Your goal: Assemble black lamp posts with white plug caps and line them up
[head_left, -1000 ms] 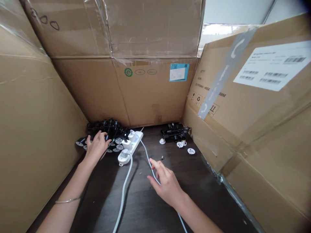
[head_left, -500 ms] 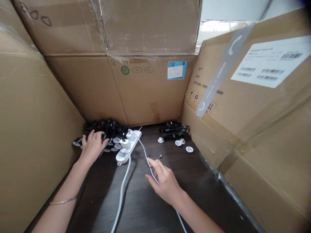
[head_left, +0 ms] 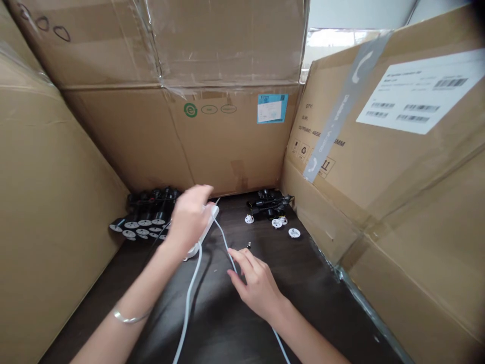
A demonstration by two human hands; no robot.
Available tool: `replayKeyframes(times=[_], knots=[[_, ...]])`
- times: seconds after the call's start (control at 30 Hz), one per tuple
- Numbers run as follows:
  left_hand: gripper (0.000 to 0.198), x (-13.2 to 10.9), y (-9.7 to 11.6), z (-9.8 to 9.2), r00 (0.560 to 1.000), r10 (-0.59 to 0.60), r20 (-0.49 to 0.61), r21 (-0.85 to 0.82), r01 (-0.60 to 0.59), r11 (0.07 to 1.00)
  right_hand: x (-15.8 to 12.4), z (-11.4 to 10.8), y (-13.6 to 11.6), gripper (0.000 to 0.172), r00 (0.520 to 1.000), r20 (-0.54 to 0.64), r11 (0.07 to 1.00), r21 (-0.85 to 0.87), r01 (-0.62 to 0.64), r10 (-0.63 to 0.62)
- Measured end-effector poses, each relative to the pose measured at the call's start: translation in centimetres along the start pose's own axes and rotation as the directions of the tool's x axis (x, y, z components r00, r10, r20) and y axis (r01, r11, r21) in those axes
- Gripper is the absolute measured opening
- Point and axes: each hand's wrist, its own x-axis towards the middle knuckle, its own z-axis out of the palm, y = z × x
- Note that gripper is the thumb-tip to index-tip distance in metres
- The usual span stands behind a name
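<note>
My left hand (head_left: 192, 216), smeared by motion, is over the white power strip (head_left: 208, 230) and hides most of it along with its plugs. Its fingers point right, and their grip is unclear. Lower right, my right hand (head_left: 257, 283) has its thumb and index finger apart. A thin white cable (head_left: 223, 237) runs down from the strip, past those fingertips, and behind the hand. From the strip's near end, a thicker white cable (head_left: 188, 298) runs toward me. Left of my left hand, black devices with round white discs (head_left: 144, 222) lie in rows.
Large cardboard boxes (head_left: 227, 146) wall the back and both sides of the dark tabletop (head_left: 227, 323). Back right, several black parts (head_left: 271, 205) lie near loose round white discs (head_left: 294, 233). A small metal piece (head_left: 249, 244) lies above my right hand.
My left hand has moved right, from the black devices to over the power strip, uncovering more of the discs. My right hand has hardly moved.
</note>
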Motion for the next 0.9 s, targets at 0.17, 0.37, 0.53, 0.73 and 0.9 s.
replayKeyframes(times=[0.17, 0.37, 0.53, 0.73, 0.9], knots=[[0.049, 1.8, 6.5, 8.3, 0.924, 0.145, 0.355, -0.091, -0.120, 0.989, 0.2, 0.0, 1.5, 0.025, 0.979, -0.193, 0.998, -0.020, 0.060, -0.063], [0.044, 2.8, 8.5, 12.9, 0.910, 0.140, 0.392, -0.057, -0.127, 0.990, 0.6, -0.6, 2.3, 0.023, 0.949, -0.296, 0.994, -0.053, 0.100, -0.111], [0.019, 2.6, 8.7, 13.3, 0.908, 0.140, 0.395, -0.075, -0.120, 0.990, 0.5, -0.6, 2.1, 0.023, 0.952, -0.265, 0.988, -0.056, 0.144, -0.153], [0.029, 3.9, 8.5, 12.0, 0.952, 0.112, 0.284, -0.221, -0.049, 0.974, 0.6, -0.9, 2.0, 0.022, 0.946, -0.289, 0.989, -0.060, 0.133, -0.145], [0.025, 5.4, 9.0, 10.7, 0.989, -0.005, 0.147, -0.380, 0.061, 0.923, 0.7, -1.0, 2.1, 0.022, 0.941, -0.319, 0.993, -0.023, 0.114, -0.115]])
